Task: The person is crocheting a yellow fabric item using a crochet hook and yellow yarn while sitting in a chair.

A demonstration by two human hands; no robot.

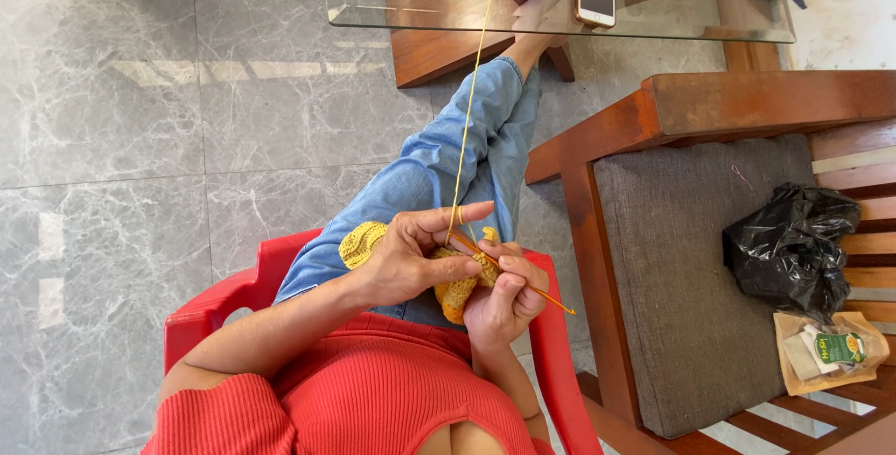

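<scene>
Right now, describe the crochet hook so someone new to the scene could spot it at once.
Start at the red plastic chair where the person sits, then look at the two hands over the lap in blue jeans. The right hand holds the crochet hook, a thin orange rod slanting out past the fingers. Unlike the soft yellow crochet piece and the yellow yarn strand, it is stiff and straight.

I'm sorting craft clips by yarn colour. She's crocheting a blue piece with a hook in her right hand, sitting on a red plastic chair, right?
Not quite: the head view shows the crocheted piece is yellow, not blue. The rest holds: the hook is in her right hand, and the plastic chair is red.
</scene>
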